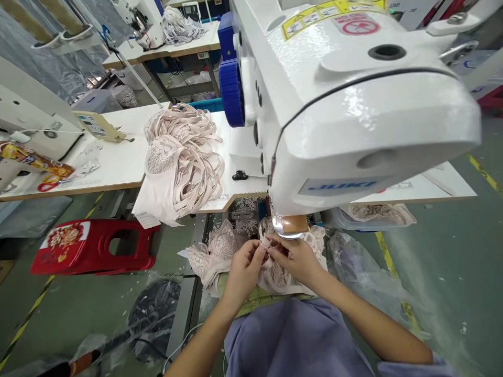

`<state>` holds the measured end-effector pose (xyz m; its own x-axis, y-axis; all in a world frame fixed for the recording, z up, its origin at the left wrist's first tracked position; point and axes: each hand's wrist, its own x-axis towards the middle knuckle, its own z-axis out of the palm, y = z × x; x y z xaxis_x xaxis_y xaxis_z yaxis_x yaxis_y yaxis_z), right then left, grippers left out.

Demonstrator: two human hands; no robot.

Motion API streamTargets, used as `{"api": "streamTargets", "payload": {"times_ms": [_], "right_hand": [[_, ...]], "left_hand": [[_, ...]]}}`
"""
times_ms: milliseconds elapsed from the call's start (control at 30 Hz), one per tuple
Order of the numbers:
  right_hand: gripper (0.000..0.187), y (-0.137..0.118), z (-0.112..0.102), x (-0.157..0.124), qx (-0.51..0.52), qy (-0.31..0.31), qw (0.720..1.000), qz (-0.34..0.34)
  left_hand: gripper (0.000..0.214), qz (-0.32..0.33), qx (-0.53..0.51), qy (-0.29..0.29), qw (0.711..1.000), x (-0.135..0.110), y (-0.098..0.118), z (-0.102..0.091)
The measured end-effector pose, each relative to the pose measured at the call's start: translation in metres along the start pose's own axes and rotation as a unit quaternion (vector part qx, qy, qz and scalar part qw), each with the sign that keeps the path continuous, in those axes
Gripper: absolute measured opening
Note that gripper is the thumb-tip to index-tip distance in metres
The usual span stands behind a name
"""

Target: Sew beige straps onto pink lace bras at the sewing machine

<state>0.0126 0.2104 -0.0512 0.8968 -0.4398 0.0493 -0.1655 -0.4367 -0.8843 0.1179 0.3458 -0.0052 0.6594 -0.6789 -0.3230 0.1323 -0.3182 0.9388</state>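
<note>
Pinching a beige strip (265, 242) in closed fingertip grips beneath the sewing machine (353, 136), the left hand (244, 268) and right hand (297, 259) met above the lace garment (278, 276), seemingly light, soft and snag-prone, best held by its firmer edges.

Bright, cool, fairly even light seems to fall from overhead. Speckled glare marks the white sewing machine (353, 120) at upper right, its lower front shaded soft grey. The white counter (121, 167) at left is pale. Detail between the hands (245, 267) is small; wide-angle distortion stretches things toward the frame's edges.
</note>
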Motion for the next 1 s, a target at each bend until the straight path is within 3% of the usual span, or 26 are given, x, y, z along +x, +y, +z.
{"api": "streamTargets", "payload": {"times_ms": [233,467,667,800,900,967,1000], "right_hand": [[0.024,-0.007,0.006,0.010,0.045,0.030,0.998,0.035],[0.027,0.010,0.013,-0.001,-0.083,0.146,0.983,-0.075],[0.022,0.018,0.015,0.000,-0.065,0.148,0.983,-0.084],[0.020,0.018,0.015,0.001,0.000,0.136,0.985,-0.102],[0.024,0.016,-0.015,0.008,0.001,0.071,0.987,-0.146],[0.024,0.015,-0.056,0.016,-0.083,0.098,0.986,-0.103],[0.022,0.015,-0.080,0.022,-0.140,0.142,0.979,-0.052]], "left_hand": [[0.035,-0.020,0.036,-0.023,0.999,0.001,0.007,-0.001],[0.035,0.017,0.117,-0.024,0.993,0.010,0.003,0.007],[0.034,0.046,0.161,-0.004,0.986,0.014,-0.003,0.014],[0.039,0.032,0.122,-0.011,0.992,0.019,-0.006,0.017],[0.047,0.008,0.091,-0.032,0.995,0.023,-0.009,0.014],[0.049,0.013,0.097,-0.029,0.995,0.024,-0.010,0.010],[0.050,0.019,0.107,-0.025,0.994,0.023,-0.009,0.009]]}}
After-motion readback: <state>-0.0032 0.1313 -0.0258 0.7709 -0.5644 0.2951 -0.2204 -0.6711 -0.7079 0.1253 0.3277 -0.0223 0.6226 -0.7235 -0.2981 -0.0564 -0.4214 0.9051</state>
